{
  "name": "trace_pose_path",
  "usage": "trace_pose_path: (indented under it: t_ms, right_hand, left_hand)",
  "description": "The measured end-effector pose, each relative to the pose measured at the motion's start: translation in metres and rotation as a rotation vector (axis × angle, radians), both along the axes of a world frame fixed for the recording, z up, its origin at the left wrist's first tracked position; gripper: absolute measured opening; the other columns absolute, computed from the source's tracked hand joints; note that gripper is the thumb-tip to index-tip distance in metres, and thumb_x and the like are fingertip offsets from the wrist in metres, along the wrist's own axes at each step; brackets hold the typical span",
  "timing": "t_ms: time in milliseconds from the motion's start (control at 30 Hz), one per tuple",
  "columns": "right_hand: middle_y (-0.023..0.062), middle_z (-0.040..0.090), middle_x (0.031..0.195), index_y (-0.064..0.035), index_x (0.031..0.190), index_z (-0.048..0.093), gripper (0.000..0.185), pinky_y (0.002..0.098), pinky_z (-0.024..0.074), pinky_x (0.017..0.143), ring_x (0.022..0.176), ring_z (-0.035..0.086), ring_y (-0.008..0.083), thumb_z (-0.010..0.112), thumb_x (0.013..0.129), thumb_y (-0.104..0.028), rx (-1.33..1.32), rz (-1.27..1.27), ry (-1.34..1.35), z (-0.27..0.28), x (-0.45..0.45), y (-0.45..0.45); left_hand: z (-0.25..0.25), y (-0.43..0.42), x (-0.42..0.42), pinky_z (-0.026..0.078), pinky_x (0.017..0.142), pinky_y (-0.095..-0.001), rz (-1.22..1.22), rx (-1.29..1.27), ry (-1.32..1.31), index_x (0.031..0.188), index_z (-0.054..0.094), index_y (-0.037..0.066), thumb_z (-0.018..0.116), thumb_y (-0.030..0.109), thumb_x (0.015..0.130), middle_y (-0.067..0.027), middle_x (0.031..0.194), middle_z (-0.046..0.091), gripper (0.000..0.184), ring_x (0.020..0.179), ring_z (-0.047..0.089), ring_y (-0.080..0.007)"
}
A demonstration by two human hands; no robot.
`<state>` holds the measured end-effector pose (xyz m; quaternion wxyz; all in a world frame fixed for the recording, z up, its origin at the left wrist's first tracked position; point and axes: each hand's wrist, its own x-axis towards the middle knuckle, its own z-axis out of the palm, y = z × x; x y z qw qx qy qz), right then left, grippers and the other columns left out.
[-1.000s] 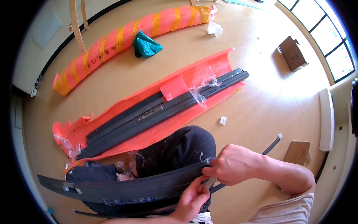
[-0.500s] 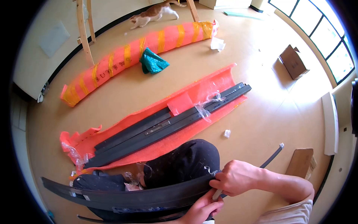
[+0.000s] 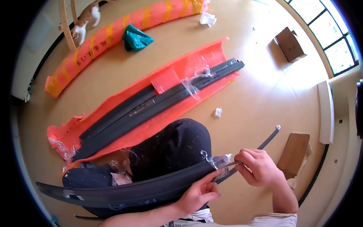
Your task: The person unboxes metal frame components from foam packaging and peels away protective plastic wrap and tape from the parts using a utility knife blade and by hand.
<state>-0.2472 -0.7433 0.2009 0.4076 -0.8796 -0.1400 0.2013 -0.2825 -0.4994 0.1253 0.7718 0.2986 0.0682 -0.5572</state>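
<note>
A long dark grey bar (image 3: 143, 191) lies across the lap, its right end wrapped in clear plastic (image 3: 221, 162). My left hand (image 3: 196, 196) is on the bar near that end, gripping it with the index finger stretched toward the plastic and the thumb apart; its other fingers are hidden. Just to the right, my right hand (image 3: 258, 168) is closed on a thin, flat, blade-like tool (image 3: 233, 164) whose tip touches the wrap. A thinner dark strip (image 3: 269, 137) with a plastic-covered tip passes behind the right hand.
More dark bars (image 3: 162, 108) lie on opened pink foam wrap (image 3: 109, 108) ahead. Beyond are a taped pink roll (image 3: 145, 18), a teal bag (image 3: 137, 38) and a cat (image 3: 87, 20) by a wooden stand (image 3: 66, 28). Cardboard (image 3: 294, 155) and a box (image 3: 290, 45) stand right.
My right hand has moved right, away from my left hand, with the tool now at the wrap. The left hand has shifted up and left along the bar. The cat has walked left; the view has tilted.
</note>
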Motion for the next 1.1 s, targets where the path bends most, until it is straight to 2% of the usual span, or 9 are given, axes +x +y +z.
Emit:
trace_pose_path:
  t_ms: [67, 100, 200, 233, 333, 533, 767, 1100]
  right_hand:
    - [0.0036, 0.058, 0.079, -0.0068, 0.098, 0.061, 0.022, 0.0362, 0.0496, 0.062, 0.070, 0.064, 0.0221, 0.075, 0.081, -0.009, -0.312, 0.091, -0.349, -0.013, -0.014, 0.000]
    - [0.0006, 0.051, 0.075, -0.0089, 0.091, 0.061, 0.016, 0.0327, 0.0448, 0.060, 0.066, 0.057, 0.0170, 0.074, 0.081, -0.008, -0.370, 0.085, -0.407, -0.017, -0.021, 0.003]
    - [-0.0009, 0.050, 0.074, -0.0108, 0.090, 0.062, 0.017, 0.0313, 0.0426, 0.058, 0.065, 0.054, 0.0149, 0.074, 0.078, -0.009, -0.476, 0.107, -0.490, -0.019, -0.027, 0.007]
    - [-0.0011, 0.048, 0.074, -0.0117, 0.091, 0.063, 0.020, 0.0310, 0.0423, 0.058, 0.064, 0.052, 0.0144, 0.075, 0.074, -0.010, -0.464, 0.099, -0.535, -0.021, -0.028, 0.007]
    - [-0.0005, 0.047, 0.074, -0.0114, 0.094, 0.064, 0.021, 0.0309, 0.0423, 0.058, 0.064, 0.052, 0.0147, 0.073, 0.074, -0.012, -0.427, 0.130, -0.616, -0.025, -0.026, 0.007]
    - [-0.0002, 0.044, 0.075, -0.0115, 0.097, 0.064, 0.020, 0.0301, 0.0435, 0.059, 0.064, 0.052, 0.0142, 0.066, 0.077, -0.014, -0.471, 0.251, -0.619, -0.027, -0.021, 0.008]
    - [-0.0004, 0.043, 0.073, -0.0110, 0.095, 0.064, 0.021, 0.0289, 0.0443, 0.058, 0.064, 0.051, 0.0131, 0.069, 0.075, -0.014, -0.555, 0.281, -0.630, -0.023, -0.021, 0.006]
    - [-0.0010, 0.046, 0.072, -0.0101, 0.094, 0.064, 0.020, 0.0279, 0.0450, 0.057, 0.061, 0.052, 0.0124, 0.070, 0.075, -0.014, -0.473, 0.253, -0.670, -0.026, -0.024, 0.007]
  left_hand:
    - [-0.001, -0.001, 0.000, 0.042, 0.083, -0.0215, 0.001, 0.006, 0.011, 0.160, 0.031, 0.003, 0.059, -0.005, 0.094, 0.0013, 0.087, 0.051, 0.072, 0.085, 0.051, -0.0075]
    - [-0.001, -0.002, 0.000, 0.042, 0.083, -0.0212, 0.008, 0.017, 0.010, 0.160, 0.031, 0.002, 0.059, -0.006, 0.094, 0.0012, 0.086, 0.050, 0.072, 0.085, 0.051, -0.0076]
    - [0.000, -0.001, -0.001, 0.042, 0.083, -0.0212, 0.011, 0.034, -0.020, 0.158, 0.033, 0.000, 0.058, -0.007, 0.093, 0.0013, 0.085, 0.048, 0.070, 0.084, 0.049, -0.0075]
    - [0.002, -0.001, -0.001, 0.042, 0.082, -0.0215, 0.012, 0.058, -0.055, 0.157, 0.034, -0.001, 0.058, -0.007, 0.094, 0.0014, 0.085, 0.047, 0.068, 0.083, 0.048, -0.0074]
    - [0.002, -0.001, -0.002, 0.042, 0.082, -0.0217, 0.016, 0.082, -0.060, 0.156, 0.034, -0.001, 0.059, -0.007, 0.094, 0.0013, 0.086, 0.048, 0.067, 0.083, 0.048, -0.0073]
    - [0.000, 0.000, -0.003, 0.041, 0.079, -0.0215, 0.038, 0.064, -0.042, 0.158, 0.031, -0.001, 0.059, -0.006, 0.094, 0.0016, 0.086, 0.047, 0.070, 0.082, 0.047, -0.0069]
    - [0.002, -0.001, 0.000, 0.040, 0.078, -0.0202, 0.024, 0.069, -0.042, 0.157, 0.029, -0.004, 0.059, -0.003, 0.094, 0.0026, 0.085, 0.046, 0.070, 0.082, 0.046, -0.0058]
    - [0.003, 0.000, -0.001, 0.041, 0.079, -0.0218, 0.020, 0.067, -0.035, 0.158, 0.030, -0.003, 0.058, -0.006, 0.094, 0.0019, 0.086, 0.046, 0.070, 0.082, 0.045, -0.0063]
